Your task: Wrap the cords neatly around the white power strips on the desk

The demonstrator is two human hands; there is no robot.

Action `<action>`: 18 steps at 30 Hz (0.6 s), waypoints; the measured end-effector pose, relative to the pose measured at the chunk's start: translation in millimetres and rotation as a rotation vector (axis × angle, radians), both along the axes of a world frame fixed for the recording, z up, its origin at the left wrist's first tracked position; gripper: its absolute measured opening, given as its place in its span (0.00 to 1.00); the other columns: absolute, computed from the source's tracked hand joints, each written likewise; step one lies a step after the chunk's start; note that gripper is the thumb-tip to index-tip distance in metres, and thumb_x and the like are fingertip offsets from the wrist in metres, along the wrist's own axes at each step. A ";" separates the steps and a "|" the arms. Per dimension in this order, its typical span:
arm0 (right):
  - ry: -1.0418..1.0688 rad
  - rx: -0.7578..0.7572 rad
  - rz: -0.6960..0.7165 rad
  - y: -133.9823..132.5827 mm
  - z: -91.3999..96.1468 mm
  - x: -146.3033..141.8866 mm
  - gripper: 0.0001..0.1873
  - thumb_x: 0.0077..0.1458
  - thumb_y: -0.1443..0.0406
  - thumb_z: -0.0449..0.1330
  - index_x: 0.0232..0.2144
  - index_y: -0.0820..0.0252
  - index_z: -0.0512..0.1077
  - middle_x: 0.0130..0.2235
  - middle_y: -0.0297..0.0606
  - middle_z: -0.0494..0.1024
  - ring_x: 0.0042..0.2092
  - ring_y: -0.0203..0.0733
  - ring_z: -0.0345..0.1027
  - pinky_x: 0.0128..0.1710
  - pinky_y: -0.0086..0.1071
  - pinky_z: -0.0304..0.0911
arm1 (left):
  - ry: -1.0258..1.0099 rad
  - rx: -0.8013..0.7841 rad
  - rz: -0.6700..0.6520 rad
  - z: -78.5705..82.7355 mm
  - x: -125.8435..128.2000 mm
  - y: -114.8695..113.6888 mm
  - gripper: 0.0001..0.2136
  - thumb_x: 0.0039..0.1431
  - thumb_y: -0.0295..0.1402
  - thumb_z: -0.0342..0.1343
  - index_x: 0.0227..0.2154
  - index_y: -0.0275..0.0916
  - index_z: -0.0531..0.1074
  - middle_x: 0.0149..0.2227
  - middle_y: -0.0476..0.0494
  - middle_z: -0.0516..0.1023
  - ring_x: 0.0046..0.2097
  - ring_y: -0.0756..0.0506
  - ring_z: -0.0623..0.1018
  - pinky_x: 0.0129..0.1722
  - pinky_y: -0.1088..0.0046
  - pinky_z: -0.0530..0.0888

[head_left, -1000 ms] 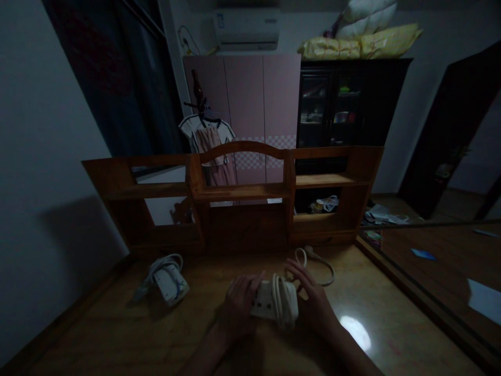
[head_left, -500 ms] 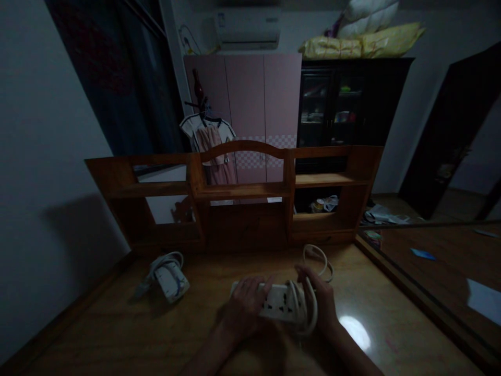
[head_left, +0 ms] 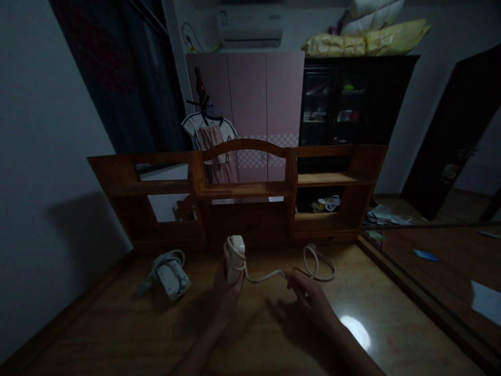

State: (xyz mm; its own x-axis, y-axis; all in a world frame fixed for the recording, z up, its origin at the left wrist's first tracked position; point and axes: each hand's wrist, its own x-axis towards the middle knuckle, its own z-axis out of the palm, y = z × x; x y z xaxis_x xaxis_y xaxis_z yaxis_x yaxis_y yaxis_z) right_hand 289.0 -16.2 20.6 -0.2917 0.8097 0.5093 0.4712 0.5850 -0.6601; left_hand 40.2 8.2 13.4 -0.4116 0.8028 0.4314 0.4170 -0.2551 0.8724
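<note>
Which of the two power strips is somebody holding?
The cream plastic power strip, held in the bare left hand, its cream cord looped around it. The other, a white plastic power strip with a grey cord, lies on the brown wooden tabletop.

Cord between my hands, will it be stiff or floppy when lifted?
Probably floppy: the cord curves loosely between the power strip and your right hand. It may spring back slightly, since its far part lies in rounded loops on the desk.

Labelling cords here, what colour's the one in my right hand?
The cord looks cream in the head view's dim light.
</note>
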 end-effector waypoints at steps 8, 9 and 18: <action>-0.067 -0.080 -0.022 10.3 -14.4 8.4 0.12 0.63 0.65 0.47 0.39 0.57 0.70 0.34 0.37 0.76 0.36 0.40 0.70 0.36 0.31 0.62 | 0.037 -0.017 -0.035 -0.5 2.2 -4.0 0.25 0.49 0.37 0.60 0.52 0.42 0.63 0.48 0.41 0.73 0.46 0.40 0.75 0.44 0.65 0.72; -0.071 -0.081 -0.030 11.5 -16.5 8.5 0.11 0.63 0.66 0.47 0.39 0.57 0.70 0.35 0.37 0.76 0.36 0.40 0.71 0.36 0.31 0.63 | 0.052 -0.017 -0.042 -1.2 2.2 -4.6 0.26 0.49 0.36 0.60 0.53 0.42 0.63 0.48 0.41 0.73 0.46 0.40 0.75 0.44 0.64 0.72; -0.103 0.173 -0.097 8.9 -10.8 5.6 0.29 0.55 0.74 0.45 0.57 0.51 0.62 0.55 0.42 0.68 0.52 0.43 0.66 0.47 0.37 0.65 | 0.216 0.144 -0.137 0.8 9.2 -12.1 0.26 0.51 0.35 0.58 0.54 0.41 0.61 0.50 0.39 0.70 0.49 0.40 0.73 0.47 0.63 0.70</action>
